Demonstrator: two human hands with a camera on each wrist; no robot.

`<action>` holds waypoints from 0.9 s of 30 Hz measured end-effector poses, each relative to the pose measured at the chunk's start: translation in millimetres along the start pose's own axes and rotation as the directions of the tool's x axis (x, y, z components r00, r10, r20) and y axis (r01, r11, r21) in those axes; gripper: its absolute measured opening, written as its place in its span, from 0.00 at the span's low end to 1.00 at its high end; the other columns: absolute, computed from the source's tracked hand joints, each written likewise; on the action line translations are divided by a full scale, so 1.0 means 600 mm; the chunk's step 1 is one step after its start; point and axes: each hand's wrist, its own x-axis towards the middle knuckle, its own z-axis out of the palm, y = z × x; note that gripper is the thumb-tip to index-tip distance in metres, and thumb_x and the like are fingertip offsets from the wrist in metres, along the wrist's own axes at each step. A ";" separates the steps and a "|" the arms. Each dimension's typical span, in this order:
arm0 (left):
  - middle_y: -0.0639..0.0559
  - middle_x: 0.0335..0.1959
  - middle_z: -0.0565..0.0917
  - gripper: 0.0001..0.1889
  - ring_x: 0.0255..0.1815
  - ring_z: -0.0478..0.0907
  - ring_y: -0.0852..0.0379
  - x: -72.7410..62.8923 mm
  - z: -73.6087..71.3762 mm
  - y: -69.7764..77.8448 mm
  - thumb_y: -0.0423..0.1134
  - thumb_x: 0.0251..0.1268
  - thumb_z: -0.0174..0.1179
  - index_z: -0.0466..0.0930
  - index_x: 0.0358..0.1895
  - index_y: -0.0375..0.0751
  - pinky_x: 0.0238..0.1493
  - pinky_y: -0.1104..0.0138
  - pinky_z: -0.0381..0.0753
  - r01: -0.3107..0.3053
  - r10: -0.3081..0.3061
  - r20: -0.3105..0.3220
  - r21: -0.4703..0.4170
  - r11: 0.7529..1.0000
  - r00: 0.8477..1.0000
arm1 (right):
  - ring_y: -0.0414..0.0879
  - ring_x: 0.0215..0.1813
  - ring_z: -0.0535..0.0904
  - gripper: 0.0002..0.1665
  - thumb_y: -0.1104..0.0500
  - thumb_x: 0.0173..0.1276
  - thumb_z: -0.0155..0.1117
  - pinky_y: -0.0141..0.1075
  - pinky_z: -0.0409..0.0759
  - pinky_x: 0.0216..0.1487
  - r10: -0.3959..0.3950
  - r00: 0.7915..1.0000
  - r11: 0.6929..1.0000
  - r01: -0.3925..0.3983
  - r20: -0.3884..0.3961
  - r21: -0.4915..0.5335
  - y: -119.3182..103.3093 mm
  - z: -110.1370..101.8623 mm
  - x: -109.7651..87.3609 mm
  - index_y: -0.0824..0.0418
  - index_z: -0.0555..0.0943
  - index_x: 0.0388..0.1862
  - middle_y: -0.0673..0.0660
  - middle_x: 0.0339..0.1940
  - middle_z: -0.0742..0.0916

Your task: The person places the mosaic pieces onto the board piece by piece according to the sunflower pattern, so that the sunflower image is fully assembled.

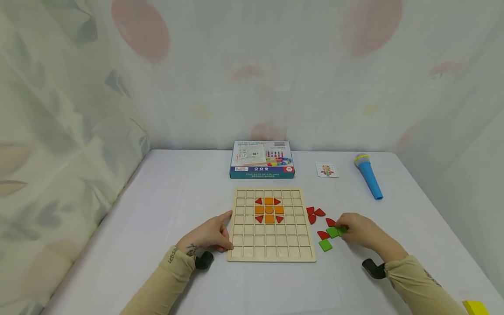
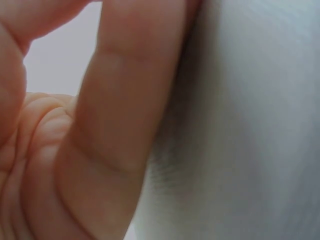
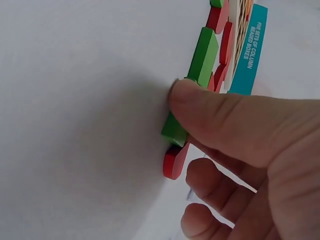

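A wooden grid board (image 1: 271,261) lies on the table with orange tiles (image 1: 269,218) and red triangle tiles (image 1: 258,201) set in its upper middle cells. Along its left edge, my left hand (image 1: 206,233) rests with forefinger and thumb spread, touching the rim. To the board's right, my right hand (image 1: 360,230) holds a green square tile (image 3: 175,131) between thumb and fingers, low over the tabletop. Another green tile (image 1: 332,232) lies beside it, and a further green square (image 1: 325,245) is nearer me. Several red rounded tiles (image 1: 320,212) are scattered around these. The left wrist view shows mostly fingers, blurred.
Behind the board stands a flat toy box (image 1: 261,172). A small pattern card (image 1: 327,169) and a blue toy microphone (image 1: 370,177) lie at the back right. Something yellow (image 1: 475,307) shows at the lower right corner. White cloth hangs behind the table.
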 end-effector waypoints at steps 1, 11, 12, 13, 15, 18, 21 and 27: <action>0.49 0.19 0.78 0.58 0.17 0.75 0.59 0.000 0.000 0.001 0.29 0.39 0.72 0.41 0.73 0.37 0.22 0.68 0.76 0.000 0.000 -0.001 0.000 1.000 1.000 | 0.43 0.37 0.75 0.13 0.66 0.50 0.70 0.44 0.79 0.44 0.009 1.000 1.000 -0.009 0.006 0.005 -0.001 0.000 -0.001 0.61 0.83 0.38 0.50 0.34 0.82; 0.49 0.19 0.78 0.57 0.17 0.75 0.59 -0.001 0.000 0.000 0.30 0.39 0.72 0.41 0.73 0.37 0.22 0.68 0.76 -0.008 0.008 0.002 0.007 1.000 1.000 | 0.43 0.31 0.70 0.12 0.66 0.48 0.72 0.36 0.72 0.33 0.041 0.994 0.997 -0.047 0.102 0.053 -0.016 -0.017 0.002 0.55 0.77 0.24 0.48 0.24 0.76; 0.49 0.19 0.78 0.57 0.17 0.75 0.59 -0.001 0.000 -0.001 0.30 0.40 0.72 0.41 0.73 0.37 0.22 0.68 0.76 -0.009 0.009 0.002 0.009 1.000 1.000 | 0.42 0.30 0.69 0.12 0.66 0.49 0.72 0.35 0.70 0.31 0.033 0.993 0.998 -0.039 0.110 0.055 -0.020 -0.020 0.004 0.55 0.75 0.23 0.47 0.23 0.75; 0.49 0.19 0.78 0.57 0.17 0.75 0.59 -0.001 0.000 -0.002 0.30 0.40 0.72 0.41 0.73 0.37 0.22 0.68 0.75 -0.011 0.011 0.003 0.013 1.000 1.000 | 0.42 0.29 0.69 0.13 0.66 0.49 0.71 0.34 0.68 0.30 0.031 0.993 0.998 -0.038 0.115 0.053 -0.025 -0.024 0.007 0.55 0.74 0.22 0.47 0.22 0.75; 0.49 0.19 0.78 0.57 0.16 0.75 0.59 -0.001 0.000 -0.003 0.31 0.40 0.72 0.41 0.73 0.37 0.21 0.68 0.75 -0.014 0.014 0.004 0.021 1.000 1.000 | 0.41 0.27 0.69 0.13 0.64 0.52 0.70 0.33 0.67 0.28 0.014 0.994 0.998 -0.020 0.113 0.058 -0.038 -0.034 0.014 0.54 0.73 0.22 0.47 0.21 0.74; 0.50 0.19 0.79 0.57 0.16 0.75 0.59 -0.001 0.001 -0.004 0.31 0.40 0.72 0.41 0.73 0.37 0.21 0.68 0.74 -0.013 0.013 -0.002 0.032 0.999 1.000 | 0.40 0.24 0.70 0.11 0.63 0.56 0.68 0.31 0.69 0.25 -0.030 0.996 0.997 0.024 0.080 0.076 -0.065 -0.048 0.030 0.54 0.72 0.25 0.48 0.22 0.76; 0.50 0.19 0.78 0.57 0.16 0.74 0.59 0.000 0.001 -0.004 0.31 0.40 0.72 0.42 0.73 0.37 0.21 0.68 0.74 -0.010 0.010 -0.009 0.035 0.999 1.000 | 0.40 0.23 0.73 0.06 0.65 0.60 0.64 0.31 0.72 0.25 -0.081 0.996 0.989 0.074 0.049 0.127 -0.095 -0.054 0.051 0.57 0.75 0.30 0.51 0.26 0.81; 0.49 0.19 0.78 0.57 0.17 0.75 0.59 0.000 0.001 -0.003 0.31 0.39 0.73 0.42 0.73 0.37 0.21 0.68 0.75 -0.014 0.014 -0.006 0.022 1.000 1.000 | 0.41 0.34 0.76 0.12 0.69 0.63 0.58 0.34 0.79 0.38 -0.191 0.981 0.973 0.185 0.029 0.137 -0.161 -0.039 0.095 0.64 0.80 0.45 0.53 0.38 0.85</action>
